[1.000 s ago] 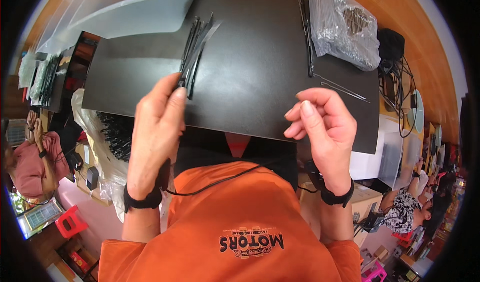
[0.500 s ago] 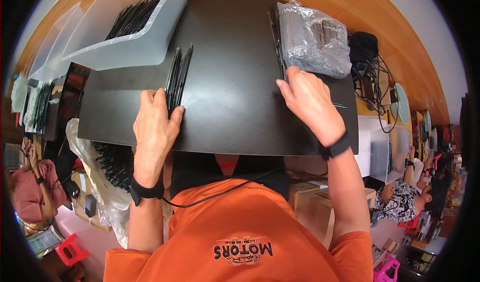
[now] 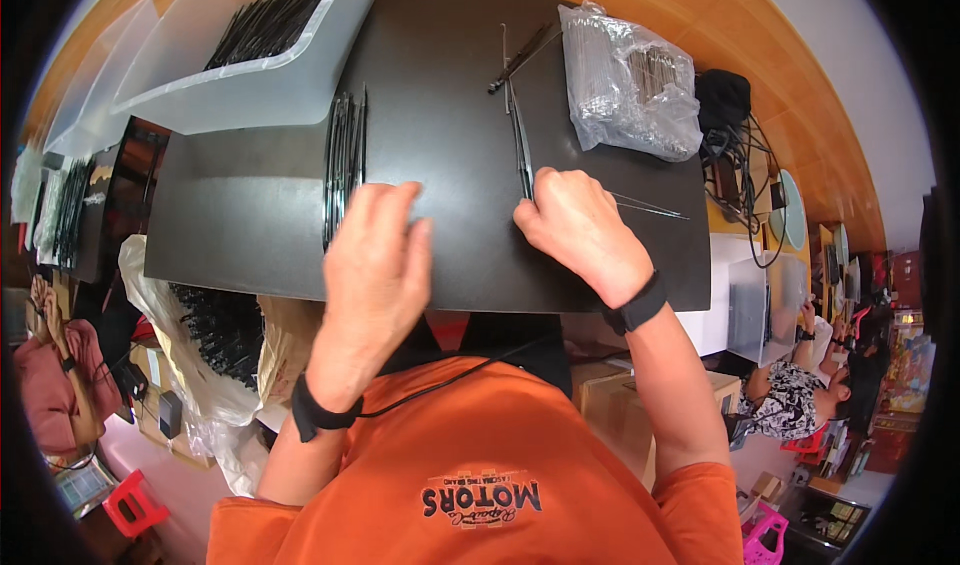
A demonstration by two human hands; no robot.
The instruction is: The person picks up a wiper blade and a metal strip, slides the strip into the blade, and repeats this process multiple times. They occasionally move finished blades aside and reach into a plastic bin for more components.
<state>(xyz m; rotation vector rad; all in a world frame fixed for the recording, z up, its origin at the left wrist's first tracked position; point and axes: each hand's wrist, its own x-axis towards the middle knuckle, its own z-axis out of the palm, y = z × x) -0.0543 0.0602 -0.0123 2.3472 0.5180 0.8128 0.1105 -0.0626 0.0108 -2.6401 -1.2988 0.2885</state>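
On the black table (image 3: 450,155) | right hand (image 3: 585,227) pinches dark strips (image 3: 521,150) | left hand (image 3: 375,255) spread, near strip bundle (image 3: 345,150) | risk: scatter — crossed pieces (image 3: 524,60) could snag

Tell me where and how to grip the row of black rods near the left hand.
Probably squeeze the black rods together mid-length, coming from above and pinching both long sides: they lie side by side in a narrow row on the dark tabletop, their middle uncovered.
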